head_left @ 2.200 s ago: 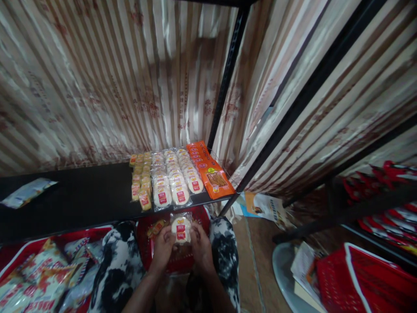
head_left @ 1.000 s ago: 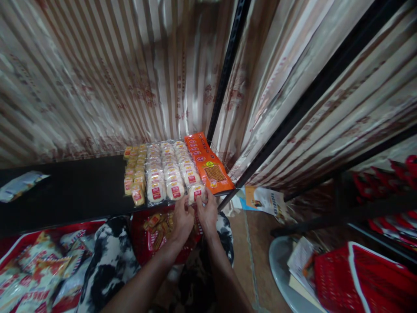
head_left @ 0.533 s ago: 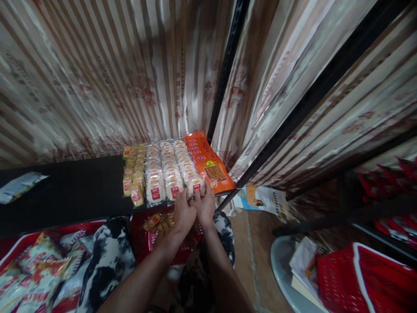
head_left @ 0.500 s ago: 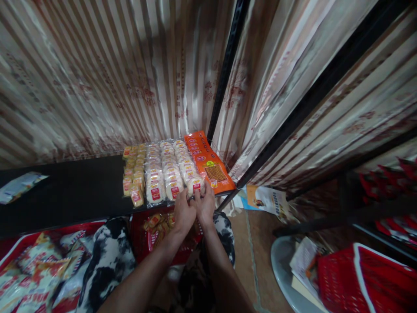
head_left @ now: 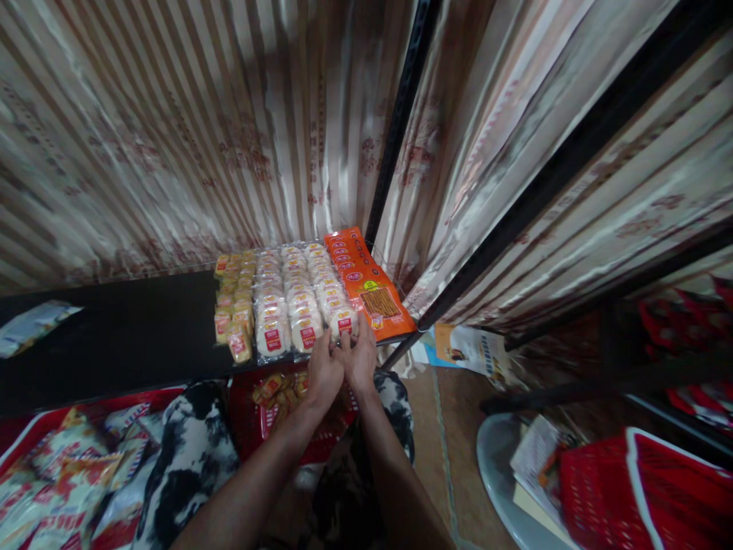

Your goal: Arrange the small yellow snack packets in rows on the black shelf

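Note:
My left hand [head_left: 323,373] and my right hand [head_left: 360,360] are side by side at the front edge of a black shelf [head_left: 126,336]. Their fingertips pinch the front round white cake packet with a red label [head_left: 342,321], at the near end of the right-hand row of such packets [head_left: 298,294]. A row of small yellow packets [head_left: 234,305] lies to the left and orange snack packs [head_left: 366,284] to the right. The fingers of both hands are closed on the packet's near edge.
A red basket [head_left: 275,416] with small snack packets sits on my lap below the shelf. Another red basket [head_left: 69,473] of bags is at lower left, a third red basket [head_left: 647,496] at lower right. A black upright post [head_left: 395,130] and striped curtain stand behind the shelf.
Both hands lifted a white cake packet from the lap basket up to the shelf and set it at the front of the right-hand row. In the last half second they barely moved.

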`<action>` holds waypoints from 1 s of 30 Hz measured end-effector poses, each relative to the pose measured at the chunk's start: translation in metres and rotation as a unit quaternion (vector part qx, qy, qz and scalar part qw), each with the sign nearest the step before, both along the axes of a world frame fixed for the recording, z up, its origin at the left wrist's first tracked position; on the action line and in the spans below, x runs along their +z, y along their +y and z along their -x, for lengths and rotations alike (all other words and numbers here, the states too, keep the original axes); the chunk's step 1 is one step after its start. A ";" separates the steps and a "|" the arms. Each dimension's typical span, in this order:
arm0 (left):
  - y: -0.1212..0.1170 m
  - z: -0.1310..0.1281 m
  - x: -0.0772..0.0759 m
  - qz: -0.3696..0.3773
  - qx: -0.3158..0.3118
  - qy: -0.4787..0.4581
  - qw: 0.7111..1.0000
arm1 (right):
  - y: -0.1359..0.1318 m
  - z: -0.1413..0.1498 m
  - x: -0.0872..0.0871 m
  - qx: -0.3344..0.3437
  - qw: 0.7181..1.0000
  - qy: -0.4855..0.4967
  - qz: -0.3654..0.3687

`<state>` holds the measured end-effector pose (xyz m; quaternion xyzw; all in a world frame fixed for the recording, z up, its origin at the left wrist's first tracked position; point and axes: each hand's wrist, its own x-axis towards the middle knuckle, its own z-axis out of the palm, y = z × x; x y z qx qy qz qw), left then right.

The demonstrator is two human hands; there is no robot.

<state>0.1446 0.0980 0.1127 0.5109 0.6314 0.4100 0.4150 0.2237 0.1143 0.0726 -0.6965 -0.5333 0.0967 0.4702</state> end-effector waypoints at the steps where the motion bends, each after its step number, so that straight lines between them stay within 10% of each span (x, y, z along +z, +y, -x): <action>1: 0.000 0.001 -0.001 0.001 0.000 0.002 1.000 | 0.000 0.001 0.001 0.001 1.000 -0.001 0.008; 13: -0.008 0.010 -0.009 -0.144 -0.070 0.096 0.982 | -0.002 0.005 -0.007 0.018 0.998 -0.052 0.004; 24: 0.007 0.043 -0.025 -0.349 -0.167 0.390 0.835 | -0.001 0.004 -0.018 0.012 0.997 -0.074 -0.035; 30: 0.023 0.042 -0.026 -0.354 -0.190 0.435 0.806 | -0.001 0.002 -0.019 0.018 0.995 -0.088 -0.050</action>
